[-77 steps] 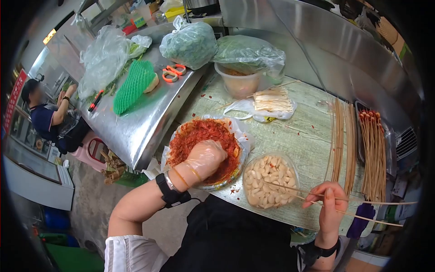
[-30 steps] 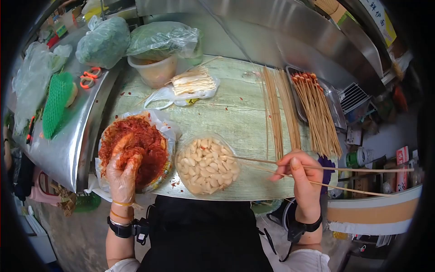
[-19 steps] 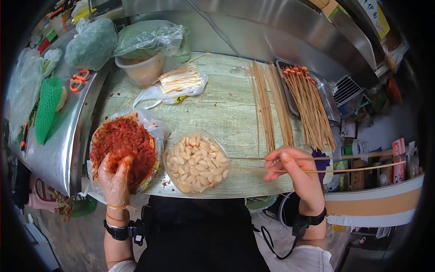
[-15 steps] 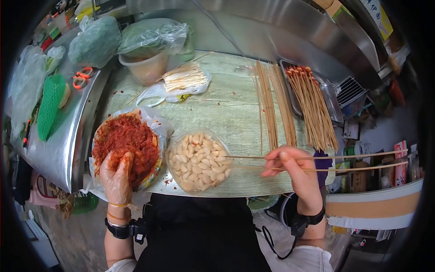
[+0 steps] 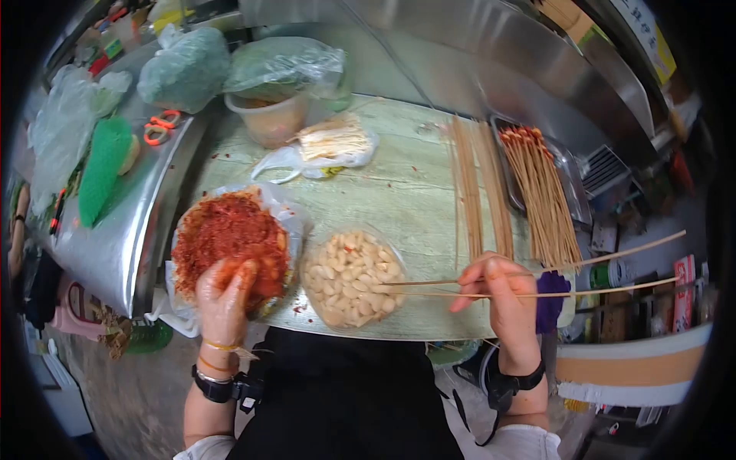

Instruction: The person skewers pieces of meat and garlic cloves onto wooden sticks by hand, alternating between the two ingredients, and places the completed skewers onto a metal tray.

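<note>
My left hand (image 5: 225, 295), in a thin plastic glove smeared red, is closed on a lump of the red chili-coated food at the near edge of the lined bowl (image 5: 232, 238). My right hand (image 5: 498, 295) pinches two bamboo skewers (image 5: 598, 276); their tips reach over the clear bowl of pale garlic cloves (image 5: 353, 279), and their long ends stick out to the right.
Loose bamboo skewers (image 5: 474, 192) lie on the green wood-grain table (image 5: 406, 180). A metal tray (image 5: 571, 172) at the right holds loaded skewers (image 5: 540, 192). At the back are enoki mushrooms (image 5: 334, 143), a plastic tub (image 5: 268, 119) and bagged greens (image 5: 184, 69). Orange scissors (image 5: 159, 127) and green netting (image 5: 101, 165) lie on the steel counter at left.
My left hand has stayed in the red mix and closed around a lump of it. The two skewers in my right hand have tilted, with their far ends higher. The view shifted slightly.
</note>
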Tool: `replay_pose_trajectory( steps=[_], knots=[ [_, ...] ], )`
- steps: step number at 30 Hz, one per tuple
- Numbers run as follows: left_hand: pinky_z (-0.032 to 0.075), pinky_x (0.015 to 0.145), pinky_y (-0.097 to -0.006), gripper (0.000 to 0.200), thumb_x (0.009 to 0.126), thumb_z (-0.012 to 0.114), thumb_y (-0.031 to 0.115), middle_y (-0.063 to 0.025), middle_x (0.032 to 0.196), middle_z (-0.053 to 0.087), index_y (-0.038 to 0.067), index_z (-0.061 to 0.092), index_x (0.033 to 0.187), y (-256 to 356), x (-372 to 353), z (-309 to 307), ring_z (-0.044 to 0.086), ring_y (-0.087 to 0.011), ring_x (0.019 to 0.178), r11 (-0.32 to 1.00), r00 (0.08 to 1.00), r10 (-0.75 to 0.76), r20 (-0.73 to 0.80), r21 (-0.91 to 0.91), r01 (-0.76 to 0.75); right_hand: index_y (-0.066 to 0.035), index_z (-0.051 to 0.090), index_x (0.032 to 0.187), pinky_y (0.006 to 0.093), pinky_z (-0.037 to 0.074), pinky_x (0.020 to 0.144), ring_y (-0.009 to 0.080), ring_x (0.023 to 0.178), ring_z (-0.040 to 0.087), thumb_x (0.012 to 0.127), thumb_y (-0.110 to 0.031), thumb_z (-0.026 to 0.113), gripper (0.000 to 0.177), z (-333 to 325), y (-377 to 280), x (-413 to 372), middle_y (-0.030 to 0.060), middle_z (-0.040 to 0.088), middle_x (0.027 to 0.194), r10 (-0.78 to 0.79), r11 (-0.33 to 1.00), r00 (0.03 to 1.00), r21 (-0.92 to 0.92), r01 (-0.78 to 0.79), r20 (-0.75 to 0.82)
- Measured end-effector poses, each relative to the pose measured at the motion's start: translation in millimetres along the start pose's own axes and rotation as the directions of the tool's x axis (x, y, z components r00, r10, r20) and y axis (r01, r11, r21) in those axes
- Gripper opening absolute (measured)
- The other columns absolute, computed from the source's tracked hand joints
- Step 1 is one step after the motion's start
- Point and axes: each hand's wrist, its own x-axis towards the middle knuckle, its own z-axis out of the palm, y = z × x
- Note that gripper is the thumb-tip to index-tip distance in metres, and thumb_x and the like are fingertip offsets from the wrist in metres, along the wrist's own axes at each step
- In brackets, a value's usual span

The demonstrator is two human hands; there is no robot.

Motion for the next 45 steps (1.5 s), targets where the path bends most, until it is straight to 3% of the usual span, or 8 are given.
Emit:
replay_pose_trajectory(
  steps=[1, 5, 8, 12, 20, 22, 26, 45],
  knots=[
    [0.050, 0.067, -0.0253, 0.018, 0.090, 0.056, 0.015, -0.0052, 0.091, 0.064, 0.000, 0.062, 0.097, 5, -1, -2, 0.060, -0.0108, 0.075, 0.994, 0.997, -0.067, 0.036, 0.093, 0.064, 0.005, 0.057, 0.078, 0.0261, 0.050, 0.055, 0.0202, 0.059, 0.062, 0.097, -0.026, 0.043, 0.038, 3, -2, 3, 0.0110, 0.055, 0.080, -0.013, 1.000, 1.000, 0.016, 0.013, 0.028],
    [0.051, 0.072, -0.0261, 0.030, 0.095, 0.046, 0.020, -0.0092, 0.096, 0.065, -0.004, 0.060, 0.107, 9, -6, 6, 0.063, -0.0134, 0.080, 0.937, 0.962, -0.050, 0.268, -0.321, 0.138, 0.005, 0.057, 0.081, 0.0299, 0.052, 0.060, 0.0211, 0.064, 0.062, 0.097, -0.020, 0.042, 0.033, 32, -1, 21, 0.0126, 0.055, 0.082, -0.133, 0.956, 0.980, 0.281, 0.087, 0.149],
    [0.051, 0.075, -0.0279, 0.030, 0.094, 0.047, 0.017, -0.0115, 0.099, 0.065, -0.005, 0.056, 0.113, 13, -5, 4, 0.063, -0.0152, 0.084, 0.908, 0.923, -0.029, 0.383, -0.375, 0.184, 0.005, 0.057, 0.082, 0.0294, 0.052, 0.061, 0.0209, 0.064, 0.063, 0.097, -0.021, 0.042, 0.034, 56, 0, 32, 0.0119, 0.055, 0.083, -0.177, 0.948, 0.954, 0.301, 0.099, 0.243],
    [0.052, 0.079, -0.0291, 0.028, 0.088, 0.057, 0.007, -0.0119, 0.101, 0.064, -0.007, 0.055, 0.113, 23, -7, 2, 0.063, -0.0160, 0.087, 0.979, 0.905, -0.058, 0.422, -0.154, 0.134, 0.006, 0.058, 0.082, 0.0275, 0.051, 0.061, 0.0199, 0.066, 0.064, 0.097, -0.020, 0.043, 0.034, 73, 2, 40, 0.0114, 0.056, 0.084, -0.216, 0.963, 0.918, 0.227, 0.145, 0.332],
    [0.053, 0.082, -0.0326, 0.031, 0.087, 0.060, 0.005, -0.0146, 0.106, 0.062, -0.008, 0.054, 0.115, 7, -2, 8, 0.063, -0.0216, 0.091, 0.943, 0.945, -0.107, 0.310, -0.270, 0.195, 0.004, 0.058, 0.080, 0.0281, 0.051, 0.058, 0.0210, 0.064, 0.063, 0.096, -0.023, 0.043, 0.035, 85, -6, 32, 0.0131, 0.055, 0.082, -0.259, 0.966, 0.903, 0.091, 0.242, 0.343],
    [0.052, 0.086, -0.0370, 0.030, 0.090, 0.056, 0.006, -0.0157, 0.110, 0.060, -0.007, 0.053, 0.116, 4, 3, 9, 0.061, -0.0240, 0.099, 0.741, 0.962, -0.120, 0.246, -0.623, 0.252, 0.004, 0.057, 0.081, 0.0270, 0.051, 0.059, 0.0207, 0.064, 0.064, 0.096, -0.022, 0.044, 0.033, 78, 6, 30, 0.0136, 0.055, 0.081, -0.375, 0.927, 0.896, 0.071, 0.369, 0.238],
    [0.048, 0.093, -0.0432, 0.030, 0.091, 0.053, 0.008, -0.0169, 0.114, 0.058, -0.005, 0.051, 0.118, -3, 8, 13, 0.057, -0.0277, 0.107, 0.644, 0.976, -0.045, 0.211, -0.741, 0.190, 0.000, 0.061, 0.081, 0.0298, 0.049, 0.065, 0.0185, 0.068, 0.062, 0.092, -0.014, 0.050, 0.021, 83, 20, 24, 0.0093, 0.060, 0.077, -0.433, 0.899, 0.885, 0.019, 0.437, 0.171],
    [0.046, 0.094, -0.0455, 0.031, 0.090, 0.057, 0.011, -0.0150, 0.110, 0.059, -0.003, 0.052, 0.117, -8, 4, 23, 0.057, -0.0271, 0.106, 0.552, 0.985, -0.032, 0.169, -0.819, 0.159, -0.003, 0.065, 0.086, 0.0289, 0.049, 0.057, 0.0227, 0.068, 0.061, 0.083, -0.006, 0.059, 0.007, 100, 21, 23, 0.0114, 0.062, 0.084, -0.666, 0.668, 0.659, -0.113, 0.735, 0.349]
  ],
)
